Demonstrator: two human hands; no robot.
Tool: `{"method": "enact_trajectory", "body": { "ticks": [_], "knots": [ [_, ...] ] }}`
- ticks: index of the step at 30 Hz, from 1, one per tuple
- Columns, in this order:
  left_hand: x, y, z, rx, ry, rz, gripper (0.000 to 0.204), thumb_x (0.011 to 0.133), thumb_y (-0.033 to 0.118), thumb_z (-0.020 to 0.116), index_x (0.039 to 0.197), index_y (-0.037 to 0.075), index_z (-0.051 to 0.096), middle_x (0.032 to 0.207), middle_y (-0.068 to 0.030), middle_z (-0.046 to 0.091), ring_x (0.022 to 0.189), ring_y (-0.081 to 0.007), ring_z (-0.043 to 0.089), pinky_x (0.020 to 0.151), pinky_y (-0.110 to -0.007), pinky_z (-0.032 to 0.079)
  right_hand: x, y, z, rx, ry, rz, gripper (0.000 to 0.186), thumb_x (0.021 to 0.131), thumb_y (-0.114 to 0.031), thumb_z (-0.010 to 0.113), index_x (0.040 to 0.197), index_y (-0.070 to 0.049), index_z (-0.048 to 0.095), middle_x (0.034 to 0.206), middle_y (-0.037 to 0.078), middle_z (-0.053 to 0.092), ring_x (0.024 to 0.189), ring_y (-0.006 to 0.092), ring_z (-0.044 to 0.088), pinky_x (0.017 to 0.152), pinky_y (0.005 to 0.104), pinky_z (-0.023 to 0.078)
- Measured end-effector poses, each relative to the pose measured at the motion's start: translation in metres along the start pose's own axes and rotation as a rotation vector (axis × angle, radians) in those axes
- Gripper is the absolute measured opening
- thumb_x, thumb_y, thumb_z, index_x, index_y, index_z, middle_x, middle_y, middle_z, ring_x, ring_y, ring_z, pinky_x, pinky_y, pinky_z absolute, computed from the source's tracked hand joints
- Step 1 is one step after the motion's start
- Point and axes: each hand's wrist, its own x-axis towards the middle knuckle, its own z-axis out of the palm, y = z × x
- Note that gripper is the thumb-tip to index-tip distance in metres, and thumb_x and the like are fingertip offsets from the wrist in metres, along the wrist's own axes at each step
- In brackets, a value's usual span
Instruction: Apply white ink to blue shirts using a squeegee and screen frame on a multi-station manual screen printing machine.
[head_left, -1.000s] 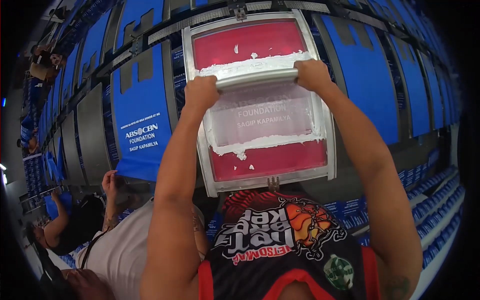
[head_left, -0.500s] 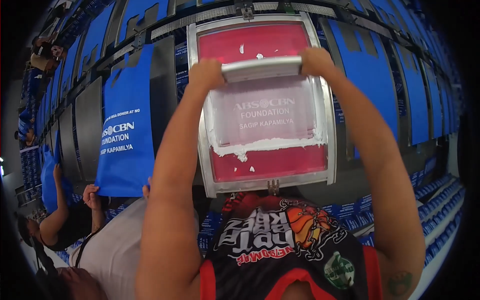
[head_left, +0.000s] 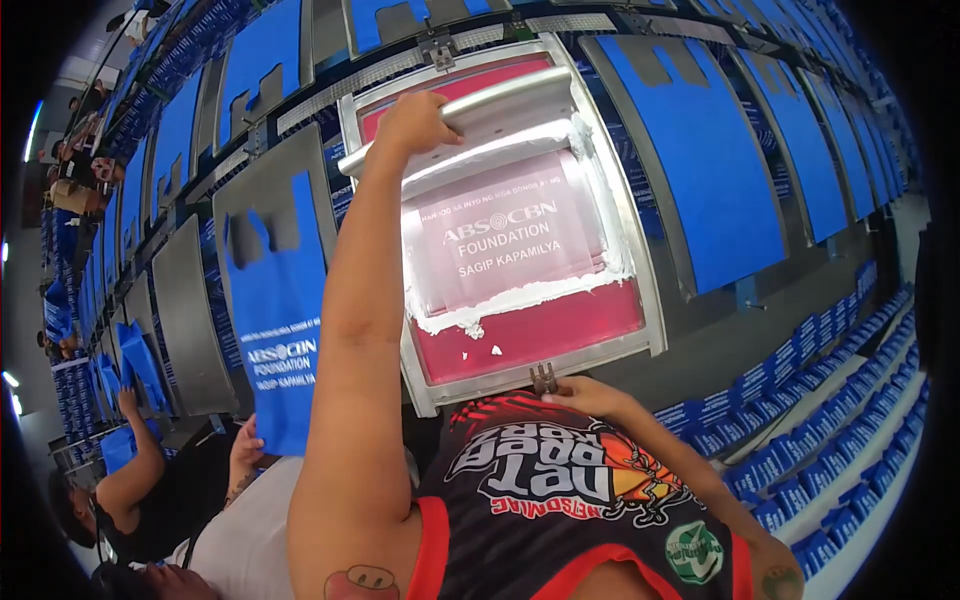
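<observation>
A silk-screen frame (head_left: 628, 225) with metal edges and red mesh lies before me, a pale printed-lettering stencil panel (head_left: 500, 235) in its middle. White ink (head_left: 545, 292) is smeared along the panel's lower edge and sides. My left hand (head_left: 415, 125) is closed round the squeegee (head_left: 505, 108), a long metal-handled bar resting tilted across the far part of the frame. At the frame's near edge, my right hand (head_left: 590, 395) pinches a small metal bracket (head_left: 543, 378).
Blue bags (head_left: 720, 180) lie flat on dark boards (head_left: 640, 150) to the right. On my left, a co-worker's hand (head_left: 247, 445) holds a printed blue bag (head_left: 285, 330). Rows of blue printed bags (head_left: 800, 460) fill racks at the lower right. Another person (head_left: 140, 465) stands farther left.
My right hand has left the squeegee and come down to the bracket at the near edge. The squeegee has moved toward the far end and tilted. The co-worker's blue bag has shifted.
</observation>
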Motion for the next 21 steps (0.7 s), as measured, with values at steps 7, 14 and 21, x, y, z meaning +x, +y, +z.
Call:
{"method": "enact_trajectory", "body": {
  "ticks": [7,14,21],
  "knots": [
    [-0.026,0.030,0.025,0.137,-0.001,-0.090,0.045,0.067,0.035,0.078,0.107,0.017,0.068,0.105,-0.0096,0.068,0.102,-0.0302,0.062,0.086,-0.045,0.051,0.015,0.022,0.021,0.109,0.348,-0.017,0.024,0.087,-0.020,0.067,0.093,0.003,0.071,0.077,0.006,0.070,0.061,0.0094,0.061,0.061,0.0239,0.049],
    [-0.031,0.044,0.006,0.157,0.047,-0.103,0.044,0.066,0.034,0.079,0.106,0.016,0.070,0.100,-0.0118,0.069,0.097,-0.0308,0.064,0.085,-0.043,0.050,-0.046,-0.029,0.025,0.290,0.326,-0.080,0.018,0.086,-0.013,0.066,0.092,0.002,0.071,0.077,0.006,0.071,0.055,0.0051,0.058,0.054,0.0201,0.046],
    [-0.094,0.060,0.031,0.207,0.037,-0.104,0.036,0.072,0.027,0.072,0.107,0.019,0.069,0.101,-0.0106,0.068,0.098,-0.0300,0.064,0.084,-0.044,0.052,-0.017,-0.008,0.031,0.212,0.374,-0.136,0.017,0.086,-0.014,0.065,0.086,0.002,0.072,0.073,0.005,0.071,0.054,0.0061,0.059,0.054,0.0215,0.048]
  ]
}}
